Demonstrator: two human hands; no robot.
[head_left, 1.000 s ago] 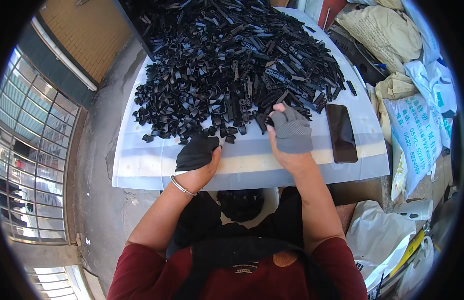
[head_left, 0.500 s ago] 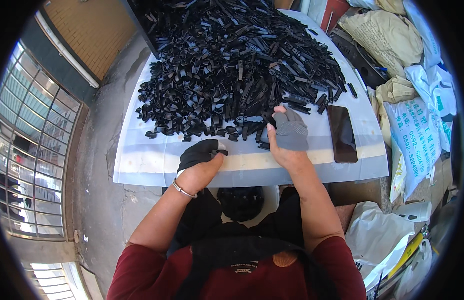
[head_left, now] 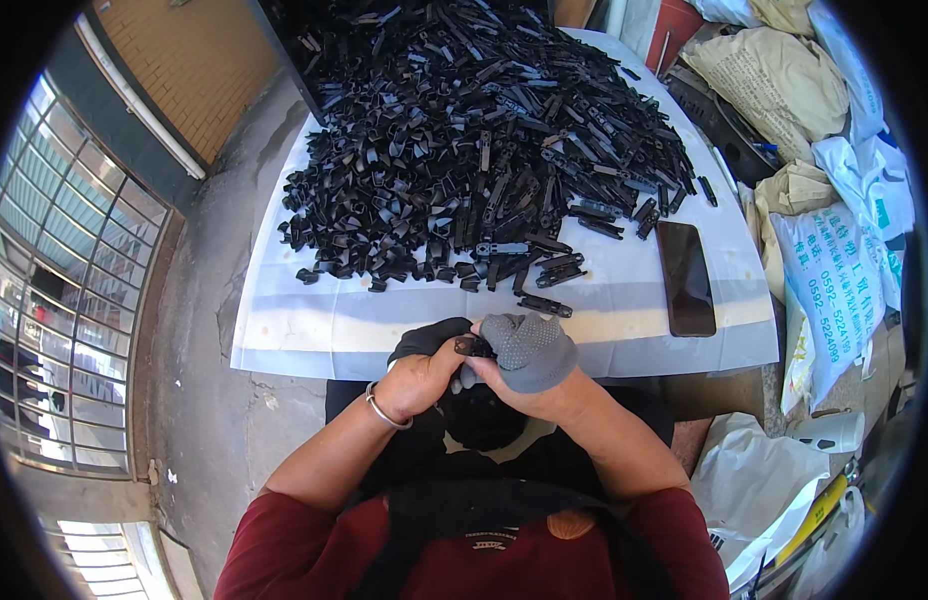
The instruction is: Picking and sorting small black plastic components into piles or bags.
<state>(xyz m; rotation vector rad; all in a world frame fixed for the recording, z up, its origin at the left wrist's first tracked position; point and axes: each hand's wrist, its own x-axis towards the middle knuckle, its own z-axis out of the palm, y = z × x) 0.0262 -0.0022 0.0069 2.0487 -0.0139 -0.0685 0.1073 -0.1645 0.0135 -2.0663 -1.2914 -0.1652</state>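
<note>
My left hand (head_left: 422, 365), in a black fingerless glove, and my right hand (head_left: 526, 352), in a grey dotted one, meet at the front edge of the table. Between them they pinch a small black plastic part (head_left: 474, 346); my fingers hide most of it, so its full shape cannot be made out. Beyond my hands a large heap of black plastic parts (head_left: 454, 170) spreads over the table. Curved clip-like pieces lie mostly on its left, long narrow ones on its right. A single narrow black piece (head_left: 544, 305) lies just ahead of my right hand.
A white sheet covers the table (head_left: 304, 335). On its right lies a dark phone (head_left: 687, 280). Below my hands, between my legs, sits a pale container with something black inside (head_left: 484, 420). Filled sacks (head_left: 769, 80) and plastic bags (head_left: 754, 480) crowd the right side.
My right hand has come back from the heap's near edge toward me and joined my left, which moved slightly right and nearer. The small black part is now between both hands.
</note>
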